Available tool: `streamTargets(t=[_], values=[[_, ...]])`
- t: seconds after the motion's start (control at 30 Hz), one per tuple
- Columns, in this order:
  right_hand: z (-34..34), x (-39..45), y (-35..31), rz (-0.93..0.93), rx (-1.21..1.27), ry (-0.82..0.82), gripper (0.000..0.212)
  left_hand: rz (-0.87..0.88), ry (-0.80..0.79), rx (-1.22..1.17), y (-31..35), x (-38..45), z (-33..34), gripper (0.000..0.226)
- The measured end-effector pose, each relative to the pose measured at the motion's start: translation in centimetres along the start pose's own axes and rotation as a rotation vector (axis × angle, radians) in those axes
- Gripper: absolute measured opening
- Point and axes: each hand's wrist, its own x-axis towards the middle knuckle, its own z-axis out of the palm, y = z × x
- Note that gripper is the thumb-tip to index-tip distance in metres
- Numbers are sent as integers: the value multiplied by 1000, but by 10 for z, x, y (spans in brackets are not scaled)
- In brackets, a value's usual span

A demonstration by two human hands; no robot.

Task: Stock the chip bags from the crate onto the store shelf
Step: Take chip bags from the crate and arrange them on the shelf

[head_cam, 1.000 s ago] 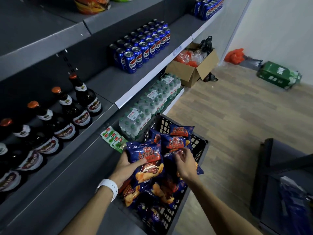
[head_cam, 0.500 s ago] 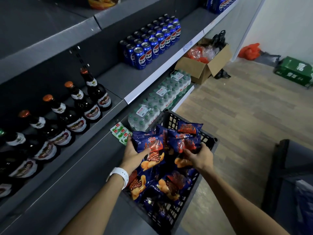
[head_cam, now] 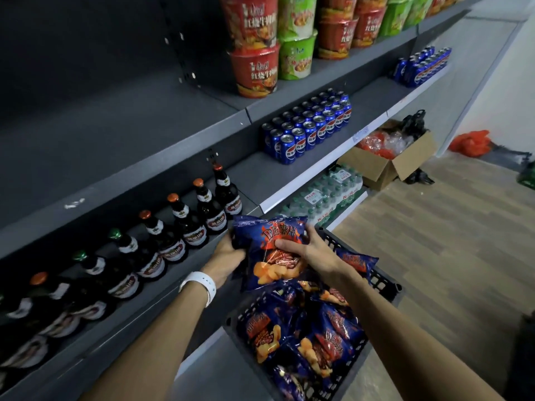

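Both hands hold one blue chip bag (head_cam: 270,250): left hand (head_cam: 228,256) curled behind it, right hand (head_cam: 304,250) across its front. The crate (head_cam: 385,285) sits just below; the bare shelf (head_cam: 130,134) lies up and left. Best lifted upright, clearing the bottles (head_cam: 185,221) beside the left hand.

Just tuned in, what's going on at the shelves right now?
A person is holding blue chip bags up with both hands: the left hand grips the left side, the right hand the front. Below them, the black crate has many more bags in it. Nothing has reached the shelf yet.
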Motion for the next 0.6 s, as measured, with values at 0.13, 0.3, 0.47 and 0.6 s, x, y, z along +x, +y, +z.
streamTargets(t=[0.13,0.3,0.47,0.6], values=[[36,-3,-25,49,-2,-106,83,1,-12,-73,24,-22,-35,44],[85,-12,-59,44,-44,-248,85,-10,-39,-230,48,-58,-88,51],[148,-25,-97,-4,-59,-305,72,-32,89,-280,90,-100,-141,27],[204,-32,-127,-54,-90,-329,72,-28,91,-394,121,-134,-192,57]])
